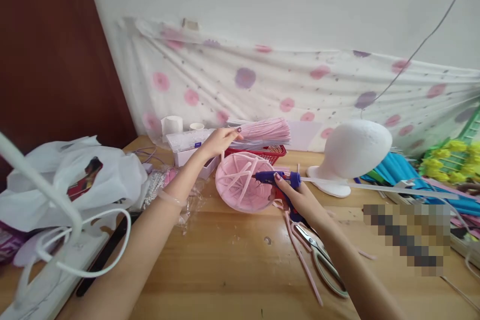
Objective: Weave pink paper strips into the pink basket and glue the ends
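Observation:
My left hand [222, 142] reaches over the table, its thumb and fingers pinched at the left end of a bundle of pink pipe cleaners [268, 131]. The bundle lies across a red plastic basket [278, 152]. In my right hand [294, 195] is a blue hot glue gun [268, 177], its nozzle pointing left over a pink bowl-shaped piece [228, 192]. A long pale glue stick [375, 188] extends from the gun's back. Pink strips cross the bowl shape's open top; my right fingers are at its right side. Scissors [324, 261] lie below the right hand.
A white foam head [356, 149] stands behind the glue gun's right end. Blue sheets [401, 180] and yellow flowers [450, 157] lie at the far right. White plastic bags [108, 170] and a white lamp arm [45, 185] with cable occupy the left. Loose pink strips [305, 265] lie in front.

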A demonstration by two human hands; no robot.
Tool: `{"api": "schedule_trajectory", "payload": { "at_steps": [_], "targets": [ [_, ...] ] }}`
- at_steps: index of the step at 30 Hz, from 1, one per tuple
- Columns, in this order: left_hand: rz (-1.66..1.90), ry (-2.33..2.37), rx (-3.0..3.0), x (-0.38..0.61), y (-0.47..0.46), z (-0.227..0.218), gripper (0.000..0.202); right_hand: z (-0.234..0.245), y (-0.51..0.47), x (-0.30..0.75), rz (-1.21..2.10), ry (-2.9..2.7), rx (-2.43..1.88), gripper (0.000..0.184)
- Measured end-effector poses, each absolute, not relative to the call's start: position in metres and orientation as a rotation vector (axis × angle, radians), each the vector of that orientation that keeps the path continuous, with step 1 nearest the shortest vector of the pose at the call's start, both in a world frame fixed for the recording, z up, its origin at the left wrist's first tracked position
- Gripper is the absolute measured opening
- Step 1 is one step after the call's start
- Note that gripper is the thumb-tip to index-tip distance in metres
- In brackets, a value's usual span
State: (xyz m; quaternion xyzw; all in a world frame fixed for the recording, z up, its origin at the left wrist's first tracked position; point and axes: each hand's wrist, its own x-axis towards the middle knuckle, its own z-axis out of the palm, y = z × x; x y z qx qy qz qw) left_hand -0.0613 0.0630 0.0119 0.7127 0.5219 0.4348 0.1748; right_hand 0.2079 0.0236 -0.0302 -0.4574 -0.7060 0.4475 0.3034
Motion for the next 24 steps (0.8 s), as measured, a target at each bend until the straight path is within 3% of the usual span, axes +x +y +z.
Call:
{"api": "schedule_trajectory", "payload": {
  "at_steps": [7, 17, 24],
  "targets": [
    [1.027, 1.434, 1.943, -0.052, 0.079, -0.021, 0.051, -0.034, 0.016, 0.208, 1.173, -1.862, -1.285, 0.056],
    [0.647, 1.281, 1.989, -0.02, 0.062, -0.014, 0.041, -0.053, 0.002, 0.224, 0.887, -1.99, -1.492, 0.041],
    [0.731, 1.156, 2.092, 0.011, 0.048, -0.01, 0.036, -0.059, -0.01, 0.221, 0.913, -2.102, -1.6, 0.037]
  ]
}}
